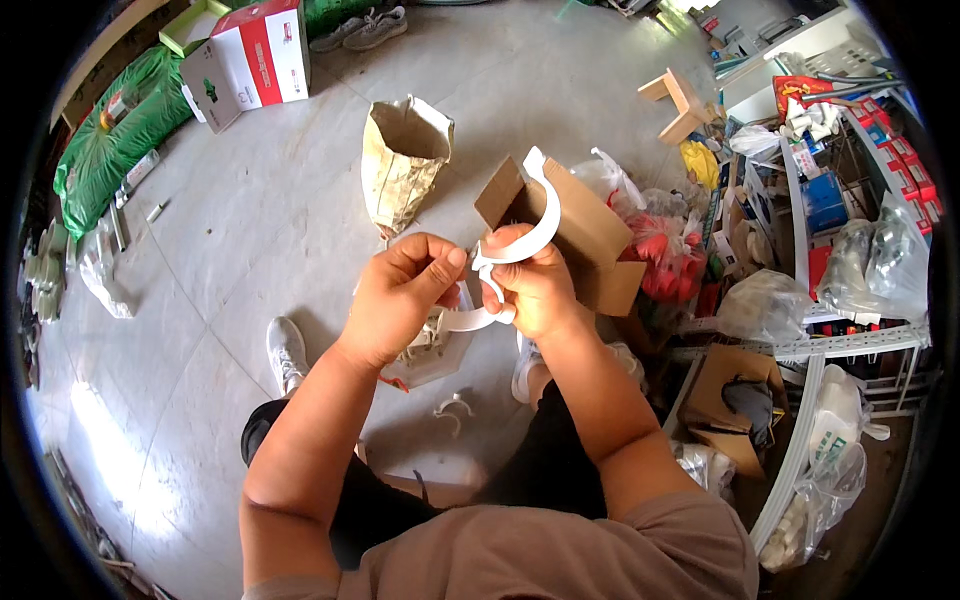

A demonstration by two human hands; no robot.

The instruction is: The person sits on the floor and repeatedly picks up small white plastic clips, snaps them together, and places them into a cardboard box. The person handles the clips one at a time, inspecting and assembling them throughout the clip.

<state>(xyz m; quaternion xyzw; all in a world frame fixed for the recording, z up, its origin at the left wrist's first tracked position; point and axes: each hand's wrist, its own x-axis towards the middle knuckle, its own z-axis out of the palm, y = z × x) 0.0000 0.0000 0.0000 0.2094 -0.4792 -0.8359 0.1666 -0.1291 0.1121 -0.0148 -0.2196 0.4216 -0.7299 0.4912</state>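
Note:
My right hand [543, 292] grips a white plastic pipe clamp [547, 217], its two curved halves spread apart, one arching up and the other hanging toward the left. My left hand [385, 305] is closed in a pinch beside the clamp's middle joint; whatever small thing is between thumb and forefinger is too small to name. Below both hands, partly covered by them, sits a pale container [440, 362] with small parts in it. Two loose white clamp halves [455, 405] lie on the floor between my legs.
Ahead stands an open paper sack [400, 170], with an open cardboard box [590, 225] to its right. Red items in a plastic bag [665, 255] lie beyond the box. Crowded shelving [800, 345] runs along the right. At far left are green sacks [120, 140] and a red-and-white carton [262, 55].

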